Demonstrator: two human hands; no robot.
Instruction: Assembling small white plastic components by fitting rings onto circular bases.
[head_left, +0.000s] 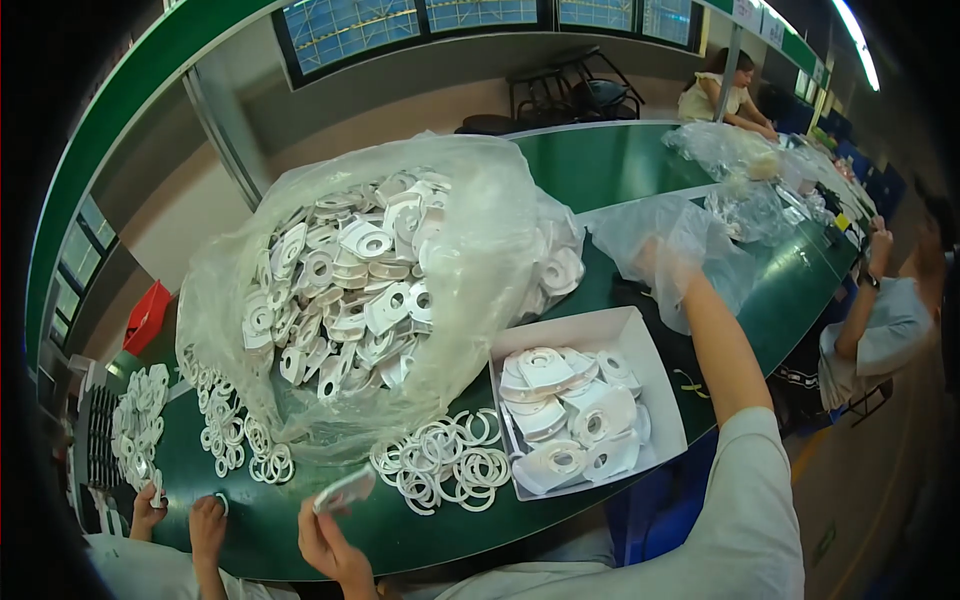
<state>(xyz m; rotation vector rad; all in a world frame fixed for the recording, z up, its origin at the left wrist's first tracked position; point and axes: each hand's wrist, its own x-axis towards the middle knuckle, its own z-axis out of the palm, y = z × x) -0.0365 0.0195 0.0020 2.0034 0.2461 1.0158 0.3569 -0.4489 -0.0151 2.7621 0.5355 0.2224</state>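
Note:
My left hand [332, 545] is closed on a white plastic part [346, 490], pinching it at its edge above the near side of the table. The part is tilted and slightly blurred. Far out to the right, my right hand [662, 264] reaches into a clear plastic bag [625, 232], whose film hides the fingers. Between my arms stands an open white box [668, 420] with several white parts with round holes [595, 425] inside. A loose pile of white rings [440, 462] lies beside the box, nearest my left hand.
A big open translucent bag [480, 220] heaped with white parts [350, 270] fills the table's middle. More rings [225, 425] lie left of it. At the lower left a co-worker's hands [206, 528] handle small pieces. Other people sit at the right, and a red bin [148, 318] stands far left.

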